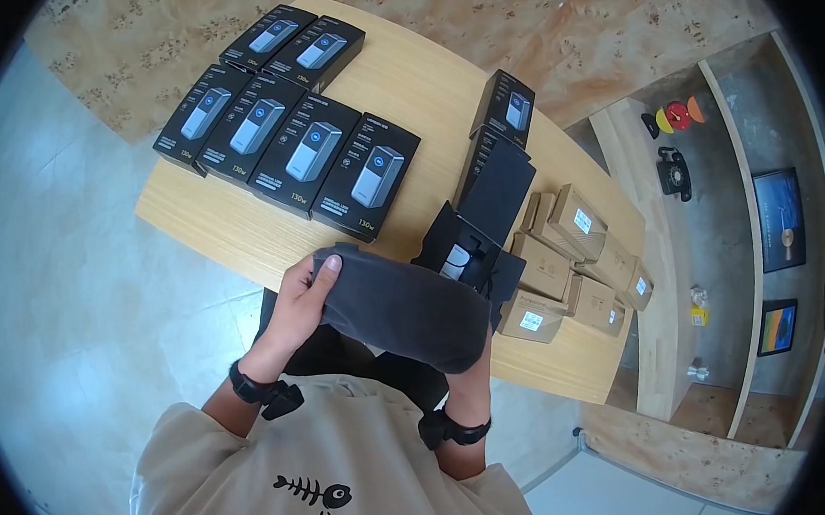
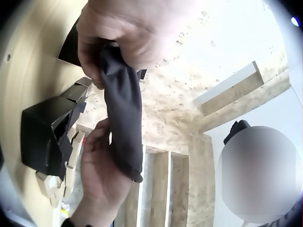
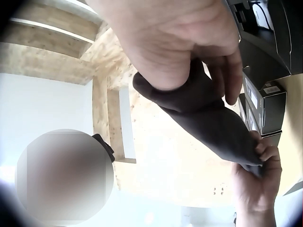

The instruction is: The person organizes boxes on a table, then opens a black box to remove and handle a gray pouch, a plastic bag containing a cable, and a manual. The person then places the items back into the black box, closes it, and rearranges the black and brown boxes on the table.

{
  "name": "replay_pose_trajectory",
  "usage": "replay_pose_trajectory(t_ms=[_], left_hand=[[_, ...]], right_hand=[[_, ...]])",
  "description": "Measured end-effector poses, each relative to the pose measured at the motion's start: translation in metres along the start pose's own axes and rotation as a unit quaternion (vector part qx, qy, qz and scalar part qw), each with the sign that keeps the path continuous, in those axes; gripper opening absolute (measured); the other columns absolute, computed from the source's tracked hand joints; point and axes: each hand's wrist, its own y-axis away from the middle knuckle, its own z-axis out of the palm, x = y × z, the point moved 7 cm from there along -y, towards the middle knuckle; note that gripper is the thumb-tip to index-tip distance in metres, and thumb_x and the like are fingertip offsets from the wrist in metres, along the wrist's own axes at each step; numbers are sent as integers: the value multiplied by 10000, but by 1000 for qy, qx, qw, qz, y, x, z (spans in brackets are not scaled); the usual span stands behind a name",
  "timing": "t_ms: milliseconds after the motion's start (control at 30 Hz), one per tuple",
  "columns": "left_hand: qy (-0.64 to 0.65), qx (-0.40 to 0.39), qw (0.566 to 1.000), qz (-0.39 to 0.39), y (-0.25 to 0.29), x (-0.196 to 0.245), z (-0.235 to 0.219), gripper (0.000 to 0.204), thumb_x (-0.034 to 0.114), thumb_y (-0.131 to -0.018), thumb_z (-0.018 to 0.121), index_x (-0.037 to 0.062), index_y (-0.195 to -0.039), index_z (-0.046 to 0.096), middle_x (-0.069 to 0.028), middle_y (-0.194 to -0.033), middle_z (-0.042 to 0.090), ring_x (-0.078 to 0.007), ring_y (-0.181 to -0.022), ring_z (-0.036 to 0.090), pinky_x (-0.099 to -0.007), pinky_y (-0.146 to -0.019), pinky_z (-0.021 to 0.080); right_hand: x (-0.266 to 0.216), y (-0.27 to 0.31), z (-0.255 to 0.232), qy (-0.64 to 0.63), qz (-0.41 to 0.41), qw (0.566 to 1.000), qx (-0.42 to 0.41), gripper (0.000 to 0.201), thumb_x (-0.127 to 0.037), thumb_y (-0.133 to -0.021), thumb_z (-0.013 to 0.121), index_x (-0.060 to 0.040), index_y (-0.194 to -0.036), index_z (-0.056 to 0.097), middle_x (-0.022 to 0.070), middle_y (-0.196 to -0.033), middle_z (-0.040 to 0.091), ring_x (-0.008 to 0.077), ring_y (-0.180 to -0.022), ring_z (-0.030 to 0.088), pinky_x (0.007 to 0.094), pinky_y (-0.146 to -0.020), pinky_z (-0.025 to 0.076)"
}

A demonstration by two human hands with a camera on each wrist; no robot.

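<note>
A dark grey cloth pouch (image 1: 400, 304) is stretched between both hands, above the lap at the table's near edge. My left hand (image 1: 301, 298) pinches its left end, thumb lying on top. My right hand (image 3: 189, 42) holds the other end with the fabric between thumb and fingers; in the head view the pouch covers that hand. Just beyond the pouch stands an open black box (image 1: 497, 192), flaps spread, with a white item (image 1: 456, 260) and a dark cable inside.
Several black boxes with a printed silver device (image 1: 370, 175) stand at the left of the wooden table (image 1: 432, 89). Another black box (image 1: 508, 110) stands behind the open one. Brown cardboard boxes (image 1: 539, 265) are grouped at the right, near a shelf unit (image 1: 667, 273).
</note>
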Motion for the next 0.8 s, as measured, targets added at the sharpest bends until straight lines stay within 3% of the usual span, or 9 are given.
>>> replay_pose_trajectory(t_ms=[133, 233, 333, 400, 533, 633, 700, 733, 800], left_hand=[[1, 20, 1000, -2, -5, -3, -6, 382, 316, -1138, 561, -25, -1188, 726, -18, -983, 747, -54, -888, 636, -229, -821, 514], [-26, 58, 998, 10, -7, -5, -16, 362, 290, -1129, 586, -34, -1135, 748, -12, -921, 743, -46, -839, 621, -227, -776, 512], [-41, 79, 996, 24, -8, -8, -29, 356, 274, -1123, 601, -42, -1084, 761, -4, -881, 735, -41, -803, 599, -226, -741, 502], [-100, 90, 990, 50, -6, -6, -34, 360, 265, -1121, 605, -57, -1071, 757, 2, -836, 724, -38, -761, 563, -230, -697, 485], [-165, 147, 972, 75, -6, -11, -43, 357, 267, -1107, 625, -55, -1009, 744, -42, -699, 680, -65, -660, 529, -268, -618, 464], [-314, 160, 932, 79, -5, -5, -44, 365, 270, -1086, 653, -38, -897, 704, -114, -592, 597, -146, -537, 472, -316, -544, 430], [-351, 177, 915, 88, -5, -2, -46, 387, 276, -1071, 660, -10, -811, 645, -181, -579, 573, -279, -479, 538, -385, -511, 432], [-351, 177, 915, 87, -6, -3, -47, 387, 276, -1071, 660, -10, -811, 645, -181, -579, 573, -279, -479, 538, -385, -511, 432], [-473, 184, 857, 87, -8, 1, -48, 332, 280, -1061, 653, 17, -859, 639, -197, -623, 635, -383, -558, 649, -445, -535, 483]], right_hand=[[-24, -9, 16, -72, -71, 993, -53, 399, -24, -1021, 641, 11, -1417, 612, 173, -1453, 644, 248, -1273, 652, 359, -1081, 513], [-18, -6, 1, 15, -44, 999, -24, 328, -118, -1053, 649, -3, -1357, 600, 260, -1472, 616, 268, -1286, 652, 380, -1071, 521], [-16, -2, -18, -36, -7, 999, 10, 140, -96, -1079, 590, -38, -1203, 618, 193, -1345, 694, 212, -1219, 674, 334, -1001, 539], [-13, 1, -28, 18, 40, 998, 49, 40, -86, -1095, 554, -69, -1086, 589, 99, -1150, 724, 144, -1111, 688, 282, -928, 534], [-18, -2, -24, -5, 17, 998, 65, 43, -97, -1106, 534, -81, -1090, 570, 30, -1009, 690, 113, -949, 698, 259, -837, 545], [-19, -1, -32, -13, 16, 993, 115, 56, -130, -1117, 520, -89, -1100, 553, 51, -1017, 702, 152, -879, 726, 312, -780, 605], [-25, 1, -38, -18, 24, 982, 185, 30, -133, -1123, 513, -113, -1120, 535, 19, -993, 669, 113, -827, 671, 254, -771, 585], [-25, 2, -41, -17, 24, 982, 186, 30, -133, -1123, 513, -113, -1120, 535, 19, -993, 669, 113, -827, 671, 254, -771, 585], [-26, 3, -50, -35, 9, 980, 196, 62, -173, -1122, 519, -115, -1107, 533, 27, -977, 658, 116, -837, 677, 278, -756, 603]])
